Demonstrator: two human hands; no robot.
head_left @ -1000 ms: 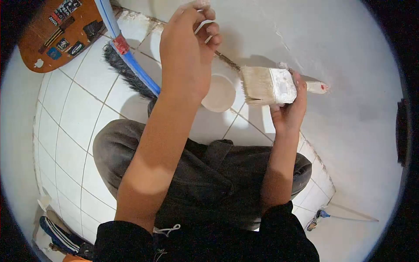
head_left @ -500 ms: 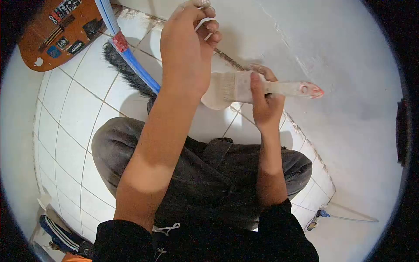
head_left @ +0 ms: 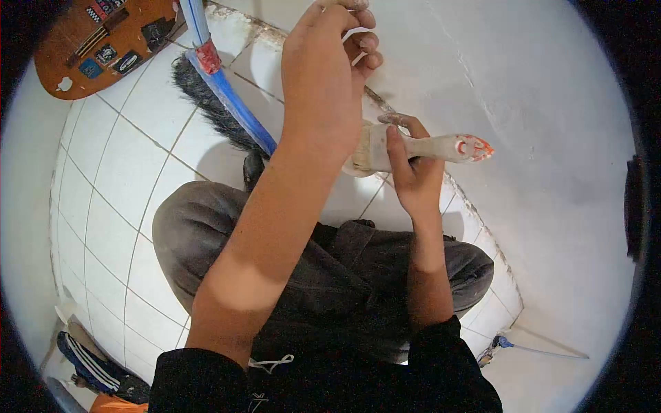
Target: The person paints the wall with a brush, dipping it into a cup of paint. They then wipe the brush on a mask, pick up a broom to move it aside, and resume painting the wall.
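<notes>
My left hand (head_left: 341, 62) is raised near the top edge beside the wall, its dusty fingers loosely bent and apart, with nothing visible between them. My right hand (head_left: 416, 165) is closed around a wide paintbrush (head_left: 375, 148), near where the handle joins the head. The handle, stained orange-red at its tip, points right. The bristles face left, partly hidden behind my left wrist. A pale rounded shape shows just under the bristles, mostly covered, and I cannot make out what it is.
The pale wall (head_left: 537, 131) rises on the right from the white tiled floor (head_left: 124, 199). A broom (head_left: 227, 96) with a blue handle and dark bristles lies left of my forearm. Beyond it is a brown guitar body (head_left: 103, 48) with stickers. A striped dark item (head_left: 93, 361) lies lower left.
The view has shifted, so the broom and guitar appear further right and higher. My left hand appears further right, and its wrist now covers more of the brush. The brush handle has shifted slightly left.
</notes>
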